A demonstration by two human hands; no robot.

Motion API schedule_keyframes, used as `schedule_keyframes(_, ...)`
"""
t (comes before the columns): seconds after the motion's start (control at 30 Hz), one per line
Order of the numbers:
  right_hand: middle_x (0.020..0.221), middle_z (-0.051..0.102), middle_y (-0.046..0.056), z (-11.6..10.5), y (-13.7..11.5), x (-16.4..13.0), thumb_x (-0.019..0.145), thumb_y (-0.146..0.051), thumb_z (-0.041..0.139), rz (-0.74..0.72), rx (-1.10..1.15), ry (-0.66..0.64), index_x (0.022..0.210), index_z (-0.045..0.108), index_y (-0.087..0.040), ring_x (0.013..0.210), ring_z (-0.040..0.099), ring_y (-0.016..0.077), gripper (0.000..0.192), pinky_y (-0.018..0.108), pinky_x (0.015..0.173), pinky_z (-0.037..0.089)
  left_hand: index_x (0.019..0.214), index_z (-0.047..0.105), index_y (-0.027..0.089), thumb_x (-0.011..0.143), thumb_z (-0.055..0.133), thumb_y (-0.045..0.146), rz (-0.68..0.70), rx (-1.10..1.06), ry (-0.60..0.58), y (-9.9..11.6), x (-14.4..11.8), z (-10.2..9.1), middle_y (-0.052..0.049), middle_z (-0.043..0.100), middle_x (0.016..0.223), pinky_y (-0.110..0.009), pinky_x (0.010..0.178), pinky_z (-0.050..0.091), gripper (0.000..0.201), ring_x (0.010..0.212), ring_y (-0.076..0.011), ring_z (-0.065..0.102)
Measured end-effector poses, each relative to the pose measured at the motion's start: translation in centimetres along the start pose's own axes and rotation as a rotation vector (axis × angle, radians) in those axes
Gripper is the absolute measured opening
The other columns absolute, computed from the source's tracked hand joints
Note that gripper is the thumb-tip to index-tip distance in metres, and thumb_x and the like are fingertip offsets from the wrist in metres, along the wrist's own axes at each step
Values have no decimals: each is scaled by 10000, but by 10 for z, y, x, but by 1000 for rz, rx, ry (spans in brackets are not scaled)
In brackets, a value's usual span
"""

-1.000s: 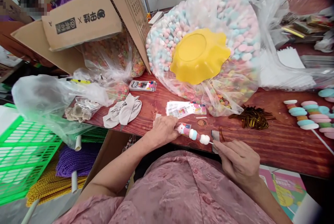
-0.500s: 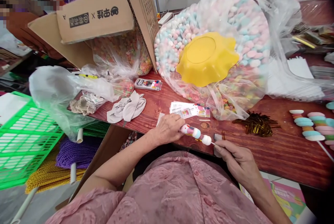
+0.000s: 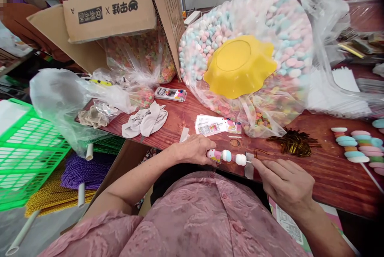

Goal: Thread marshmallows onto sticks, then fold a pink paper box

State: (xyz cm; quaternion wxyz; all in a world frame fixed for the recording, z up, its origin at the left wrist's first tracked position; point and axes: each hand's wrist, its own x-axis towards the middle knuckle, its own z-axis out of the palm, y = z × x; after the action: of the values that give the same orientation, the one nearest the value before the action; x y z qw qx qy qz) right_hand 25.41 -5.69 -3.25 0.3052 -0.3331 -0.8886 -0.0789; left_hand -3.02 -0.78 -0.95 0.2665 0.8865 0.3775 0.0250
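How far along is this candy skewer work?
Done: finished skewers lie at the table's right. In hand: left hand and right hand hold a skewer carrying three pieces. Left: the big bag of marshmallows is full.

Your candy skewer [image 3: 227, 156] now lies nearly level along the front edge of the worktop [image 3: 324, 169]; a second ago it sloped down toward your right. Your left hand [image 3: 195, 150] has slid slightly rightward and its fingers now cover more of the pink end. Your right hand [image 3: 285, 183] has turned flatter, its fingers stretched out toward the white end piece, pinching the stick closer to the candies than before. Your head has shifted too: the cardboard box [image 3: 120, 9] and the big bag of marshmallows [image 3: 279, 21] sit further right in the view.
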Motion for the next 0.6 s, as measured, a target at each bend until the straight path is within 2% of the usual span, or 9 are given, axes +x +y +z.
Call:
schedule_keyframes(0.13, 778, 685, 46, -2, 1, 5, 845, -52, 551, -27, 0, 45, 1127, 652, -164, 651, 535, 143, 320, 293, 608, 366, 766, 635, 185, 756, 715, 515, -25, 29, -27, 1, 3, -3, -13, 661, 724, -255, 548, 330, 341, 661, -171, 611)
schedule_keyframes(0.3, 657, 620, 5, 0, -10, 7, 866, -65, 547, 22, 43, 28, 1090, 658, -186, 582, 513, 119, 278, 281, 593, 351, 795, 635, 186, 817, 645, 458, -203, 46, 99, 7, 7, 1, -32, 673, 744, -263, 582, 379, 273, 699, -192, 632)
schedule_keyframes(0.4, 632, 605, 3, 0, -20, 6, 874, -84, 567, 99, 123, 25, 1041, 662, -174, 560, 523, 120, 213, 274, 579, 374, 840, 640, 180, 829, 597, 348, -245, 95, 172, 8, 9, 7, -61, 689, 784, -281, 631, 424, 173, 768, -216, 651)
schedule_keyframes(0.6, 792, 719, 27, -3, -35, 4, 866, -111, 616, 311, 291, 45, 1007, 673, -191, 655, 663, 135, 171, 242, 641, 492, 869, 620, 168, 837, 538, 300, -246, 182, 261, 8, 12, 17, -89, 694, 832, -307, 664, 459, 158, 802, -229, 655)
